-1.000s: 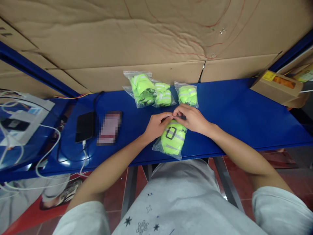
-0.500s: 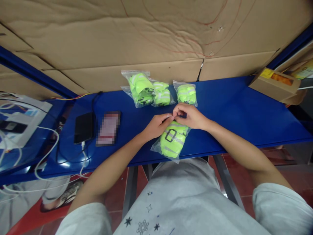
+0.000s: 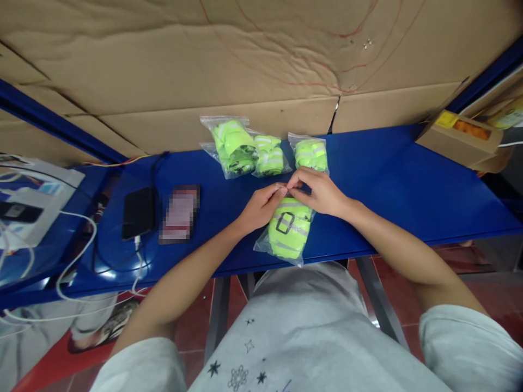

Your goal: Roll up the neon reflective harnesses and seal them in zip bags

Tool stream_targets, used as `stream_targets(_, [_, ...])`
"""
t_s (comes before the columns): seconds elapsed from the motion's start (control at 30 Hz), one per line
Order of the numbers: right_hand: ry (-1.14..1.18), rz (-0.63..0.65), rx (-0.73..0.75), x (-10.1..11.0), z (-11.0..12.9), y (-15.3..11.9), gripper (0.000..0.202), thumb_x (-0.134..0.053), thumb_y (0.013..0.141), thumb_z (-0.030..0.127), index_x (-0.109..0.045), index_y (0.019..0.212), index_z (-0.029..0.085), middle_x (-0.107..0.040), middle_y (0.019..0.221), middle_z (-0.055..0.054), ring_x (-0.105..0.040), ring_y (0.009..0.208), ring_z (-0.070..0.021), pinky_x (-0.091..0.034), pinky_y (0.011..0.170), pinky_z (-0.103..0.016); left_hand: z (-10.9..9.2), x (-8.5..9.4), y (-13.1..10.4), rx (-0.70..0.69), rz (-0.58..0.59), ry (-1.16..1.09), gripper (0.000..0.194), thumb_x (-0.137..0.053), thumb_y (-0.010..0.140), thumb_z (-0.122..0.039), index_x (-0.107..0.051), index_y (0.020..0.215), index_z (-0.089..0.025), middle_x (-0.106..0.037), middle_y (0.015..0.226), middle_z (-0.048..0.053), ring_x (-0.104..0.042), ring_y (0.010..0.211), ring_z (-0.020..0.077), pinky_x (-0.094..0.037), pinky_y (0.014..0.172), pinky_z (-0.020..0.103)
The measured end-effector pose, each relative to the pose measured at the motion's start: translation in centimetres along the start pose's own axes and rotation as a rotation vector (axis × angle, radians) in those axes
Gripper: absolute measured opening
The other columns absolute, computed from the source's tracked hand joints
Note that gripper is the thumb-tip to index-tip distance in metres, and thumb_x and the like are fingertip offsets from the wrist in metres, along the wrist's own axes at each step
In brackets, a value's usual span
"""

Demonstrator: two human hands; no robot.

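Note:
A clear plastic bag [image 3: 263, 243] lies at the front of the blue table, with a folded neon-yellow reflective strap bundle [image 3: 291, 235] inside, a black buckle showing on it. My left hand [image 3: 261, 206] pinches the bag's far edge between thumb and fingers. Close beside it, my right hand [image 3: 316, 191] grips the same edge, the fingertips of both hands nearly touching. Behind my hands sit more bagged neon bundles: a large one [image 3: 235, 149] on the left, a smaller one [image 3: 270, 155] against it, and another [image 3: 311, 153] on the right.
Left on the blue table [image 3: 388, 179] lie a black phone [image 3: 138, 212] with a white cable and a blurred-out phone-like object [image 3: 178, 214]. A cardboard box [image 3: 460, 140] stands at the right end. Cardboard [image 3: 245, 65] covers the back. A person's shoe [image 3: 118, 321] shows below left.
Both hands have shifted very slightly away from me, and the bag with the neon bundle has moved a little with them. The grip on its edge looks the same.

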State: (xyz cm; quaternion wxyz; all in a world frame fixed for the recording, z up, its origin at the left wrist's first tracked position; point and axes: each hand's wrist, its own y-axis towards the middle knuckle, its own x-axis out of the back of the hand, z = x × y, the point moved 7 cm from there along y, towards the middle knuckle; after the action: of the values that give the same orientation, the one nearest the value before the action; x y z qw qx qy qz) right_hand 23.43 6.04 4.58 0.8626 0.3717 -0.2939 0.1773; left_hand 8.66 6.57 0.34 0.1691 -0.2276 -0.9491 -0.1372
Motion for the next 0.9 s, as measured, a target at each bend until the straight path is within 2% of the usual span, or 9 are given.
stream_targets(0.13, [-0.071,0.103,-0.009,-0.1,-0.2,0.0,0.015,-0.062,0.102,0.032,-0.063,0.096,0.018,-0.064,0.088,-0.003,-0.058,0.078,-0.0141,-0.042,0.071,-0.026,-0.1,0.3,-0.1,-0.004,-0.034,0.003,0.051,-0.051,0.103,-0.062,-0.074,0.108,-0.017,-0.075,0.102,0.005,-0.067,0.096,0.0191,-0.05,0.088,0.027])
stream_targets(0.27, [-0.003,0.214,-0.029,-0.1,-0.8,0.1,0.024,-0.065,0.102,0.038,-0.062,0.09,0.018,-0.061,0.081,0.0,-0.054,0.072,-0.0118,-0.038,0.068,-0.024,0.1,0.7,0.0,-0.001,-0.055,0.001,0.049,-0.051,0.103,-0.06,-0.077,0.105,-0.018,-0.077,0.101,0.005,-0.067,0.092,0.0179,-0.049,0.084,0.026])
stream_targets(0.37, [0.051,0.262,-0.021,-0.1,-1.1,0.1,0.023,-0.071,0.098,0.036,-0.063,0.088,0.017,-0.058,0.077,0.002,-0.052,0.07,-0.0102,-0.036,0.067,-0.023,0.3,1.2,0.2,0.007,-0.09,-0.004,0.049,-0.051,0.104,-0.059,-0.078,0.102,-0.018,-0.077,0.098,0.005,-0.067,0.09,0.0171,-0.048,0.082,0.026])
stream_targets(0.47, [0.124,0.273,-0.04,0.0,-1.4,0.0,0.019,-0.07,0.096,0.032,-0.063,0.086,0.017,-0.055,0.073,0.004,-0.048,0.066,-0.0089,-0.036,0.065,-0.023,0.4,1.5,0.4,0.016,-0.101,-0.009,0.049,-0.053,0.103,-0.06,-0.078,0.101,-0.018,-0.077,0.097,0.005,-0.066,0.086,0.017,-0.048,0.079,0.026])
stream_targets(0.6, [0.299,0.276,-0.143,-0.2,-2.1,-0.1,0.026,-0.069,0.094,0.035,-0.056,0.08,0.018,-0.05,0.068,0.005,-0.043,0.062,-0.0081,-0.033,0.059,-0.022,0.1,1.5,0.4,0.016,-0.098,-0.012,0.051,-0.053,0.102,-0.062,-0.078,0.102,-0.018,-0.076,0.096,0.005,-0.065,0.085,0.0171,-0.048,0.077,0.026])
stream_targets(0.73, [0.431,0.258,-0.245,-0.8,-2.9,-0.2,0.03,-0.072,0.091,0.042,-0.055,0.083,0.018,-0.054,0.075,0.003,-0.048,0.066,-0.009,-0.038,0.06,-0.022,-0.1,1.8,0.3,0.007,-0.12,0.002,0.051,-0.053,0.102,-0.062,-0.077,0.102,-0.018,-0.076,0.097,0.005,-0.066,0.088,0.0174,-0.049,0.08,0.026])
stream_targets(0.9, [0.505,0.198,-0.321,-1.7,-3.7,-0.2,0.028,-0.074,0.09,0.042,-0.061,0.093,0.018,-0.06,0.08,0.002,-0.054,0.068,-0.0104,-0.042,0.062,-0.024,-0.1,2.2,0.3,-0.009,-0.156,0.002,0.05,-0.053,0.103,-0.062,-0.077,0.101,-0.019,-0.076,0.099,0.005,-0.065,0.087,0.0168,-0.048,0.081,0.027])
